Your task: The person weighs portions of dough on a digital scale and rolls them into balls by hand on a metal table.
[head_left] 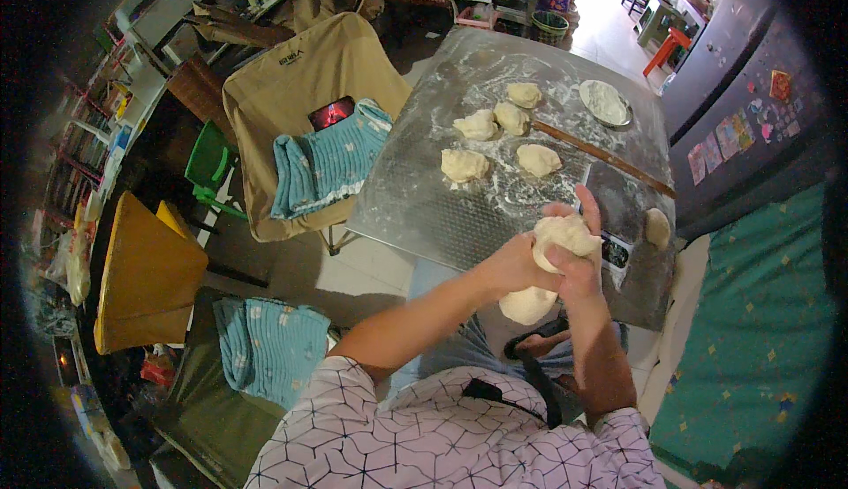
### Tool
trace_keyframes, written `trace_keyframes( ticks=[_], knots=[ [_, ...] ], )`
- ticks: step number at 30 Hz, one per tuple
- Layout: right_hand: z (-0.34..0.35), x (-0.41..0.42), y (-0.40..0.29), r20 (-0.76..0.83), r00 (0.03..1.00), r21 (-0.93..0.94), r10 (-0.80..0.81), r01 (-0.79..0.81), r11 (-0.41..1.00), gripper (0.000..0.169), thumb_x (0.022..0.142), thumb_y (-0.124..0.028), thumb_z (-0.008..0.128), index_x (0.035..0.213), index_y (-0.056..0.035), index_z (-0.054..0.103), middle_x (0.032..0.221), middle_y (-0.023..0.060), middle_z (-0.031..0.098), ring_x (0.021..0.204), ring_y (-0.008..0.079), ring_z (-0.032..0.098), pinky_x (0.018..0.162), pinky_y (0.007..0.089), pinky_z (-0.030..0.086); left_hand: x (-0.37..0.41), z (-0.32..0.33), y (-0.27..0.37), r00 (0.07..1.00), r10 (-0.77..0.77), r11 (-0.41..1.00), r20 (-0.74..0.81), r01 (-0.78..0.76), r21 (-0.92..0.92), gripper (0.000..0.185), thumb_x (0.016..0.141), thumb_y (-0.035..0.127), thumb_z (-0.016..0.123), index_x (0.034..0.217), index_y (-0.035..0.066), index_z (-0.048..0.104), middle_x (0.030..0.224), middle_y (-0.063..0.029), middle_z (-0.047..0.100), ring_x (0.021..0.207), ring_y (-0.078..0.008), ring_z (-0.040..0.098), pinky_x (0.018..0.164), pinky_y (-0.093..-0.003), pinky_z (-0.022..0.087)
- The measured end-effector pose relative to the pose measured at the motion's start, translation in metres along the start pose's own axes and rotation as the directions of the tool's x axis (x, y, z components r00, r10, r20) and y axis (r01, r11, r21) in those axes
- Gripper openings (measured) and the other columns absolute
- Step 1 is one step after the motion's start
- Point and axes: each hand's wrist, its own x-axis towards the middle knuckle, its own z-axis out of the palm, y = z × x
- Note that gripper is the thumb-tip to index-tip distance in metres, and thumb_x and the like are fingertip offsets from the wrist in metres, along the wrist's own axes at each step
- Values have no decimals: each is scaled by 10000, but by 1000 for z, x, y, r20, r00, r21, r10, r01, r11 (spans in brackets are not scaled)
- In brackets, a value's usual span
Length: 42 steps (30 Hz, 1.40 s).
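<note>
My left hand (pixel 520 267) and my right hand (pixel 582 270) are both closed around one mass of pale dough (pixel 562 240) above the table's near edge. The dough bulges out above the fingers, and a second lobe (pixel 528 305) hangs below them. Several rough dough lumps (pixel 464 165) lie on the floured metal table (pixel 424 177) in front of me. A wooden rolling pin (pixel 606 158) lies slantwise at their right. Behind it stands a round dish of flour (pixel 605 103). Another small dough piece (pixel 657 228) rests near the table's right edge.
A digital kitchen scale (pixel 613 250) lies partly behind my right hand. A tan folding chair (pixel 311 58) with a blue cushion (pixel 324 158) and a phone (pixel 331 113) stands left of the table. A refrigerator (pixel 742 91) and a green-covered seat (pixel 748 330) are at the right.
</note>
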Motion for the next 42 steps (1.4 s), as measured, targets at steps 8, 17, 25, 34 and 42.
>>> trace_keyframes(
  ticks=[8,17,25,34,42],
  knots=[
    [-17,-19,-34,805,575,-478,148,776,-412,440,746,-232,590,1149,-60,564,1227,82,501,1233,298,400,1025,630,224,18,-37,18,962,-15,819,273,-145,556,411,598,156,703,993,65,637,896,-101,660,822,-254,623,742,-356,488],
    [-42,-2,9,123,944,-961,306,191,-202,384,602,-185,694,948,-35,623,845,84,622,842,251,597,794,380,464,7,-4,9,999,-18,115,-51,53,992,269,662,241,698,861,87,605,806,-127,637,814,-306,607,779,-432,438],
    [-120,-15,-49,223,871,-524,438,-271,807,516,646,-199,770,1089,-28,566,974,92,626,891,204,585,775,315,475,9,-31,-33,974,225,-28,-28,36,999,293,695,242,660,937,112,562,926,-81,533,918,-273,504,830,-444,356],
    [-153,66,-48,12,997,-833,75,52,-551,801,676,-61,671,1391,-117,315,1151,127,550,1128,335,465,954,403,383,6,-19,-41,993,101,12,65,-66,998,413,589,311,727,917,99,592,932,-74,566,994,-302,512,892,-502,334],
    [-109,21,-15,255,886,-956,-387,292,40,511,692,-53,694,1158,-86,486,1082,95,520,1020,200,515,789,309,468,6,-21,-1,864,372,746,-340,-60,664,299,660,180,743,876,76,564,797,-64,597,726,-237,591,657,-405,492]
  ],
)
